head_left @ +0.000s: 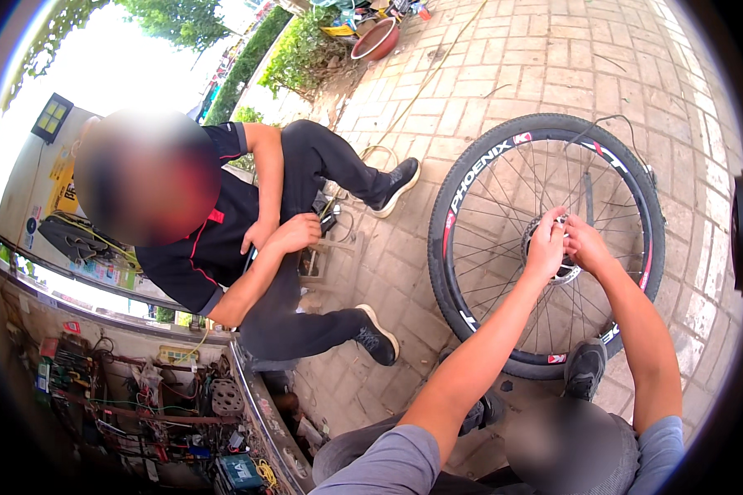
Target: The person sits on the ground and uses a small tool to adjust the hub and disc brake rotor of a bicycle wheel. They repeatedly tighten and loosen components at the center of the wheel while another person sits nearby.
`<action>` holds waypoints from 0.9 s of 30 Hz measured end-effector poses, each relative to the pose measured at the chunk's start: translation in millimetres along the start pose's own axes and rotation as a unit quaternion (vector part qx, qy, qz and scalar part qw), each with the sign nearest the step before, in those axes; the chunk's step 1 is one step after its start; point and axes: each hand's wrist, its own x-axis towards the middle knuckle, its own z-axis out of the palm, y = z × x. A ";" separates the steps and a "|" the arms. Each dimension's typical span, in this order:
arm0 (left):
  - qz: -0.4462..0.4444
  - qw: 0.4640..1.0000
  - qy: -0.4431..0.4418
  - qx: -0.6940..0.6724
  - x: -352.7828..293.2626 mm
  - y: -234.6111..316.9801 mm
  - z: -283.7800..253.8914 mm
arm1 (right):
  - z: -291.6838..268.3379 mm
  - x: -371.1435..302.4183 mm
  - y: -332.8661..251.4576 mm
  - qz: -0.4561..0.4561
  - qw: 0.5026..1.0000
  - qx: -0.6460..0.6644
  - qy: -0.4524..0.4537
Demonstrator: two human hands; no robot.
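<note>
I am holding both hands at the hub [558, 247] of a bicycle wheel [546, 239] that is standing upright on the brick paving [487, 58], its black tyre propped just in front of my shoes [586, 369]. My left hand [546, 244] is curling its fingers closed around the hub's near side, and my right hand [584, 244] is pinching in just beside it, the two touching. I cannot tell for sure whether a small part or tool is sitting between my fingertips; it is too small to make out. The wheel is off any bike frame, its tyre is already mounted on the rim, and I am judging the hub work as underway, not finished. To my left a seated person [248, 239] is busying both hands at their lap, beside an open toolbox [140, 396].
</note>
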 end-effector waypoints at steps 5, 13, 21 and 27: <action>0.000 0.991 -0.073 -0.110 -3.1 -12.6 -10.3 | 15.8 -6.0 -7.2 -0.075 0.983 -0.147 0.086; 0.177 0.928 -0.086 0.317 -4.2 17.1 -19.5 | 11.1 -11.1 -37.6 -0.138 0.856 -0.497 0.027; 0.133 0.981 -0.072 0.120 -14.1 29.1 -19.9 | 14.4 -26.6 -48.3 -0.178 0.874 -0.442 0.092; 0.201 0.974 -0.007 0.107 -30.5 68.6 -59.3 | -32.6 -116.9 -40.1 -0.036 0.884 -0.391 0.254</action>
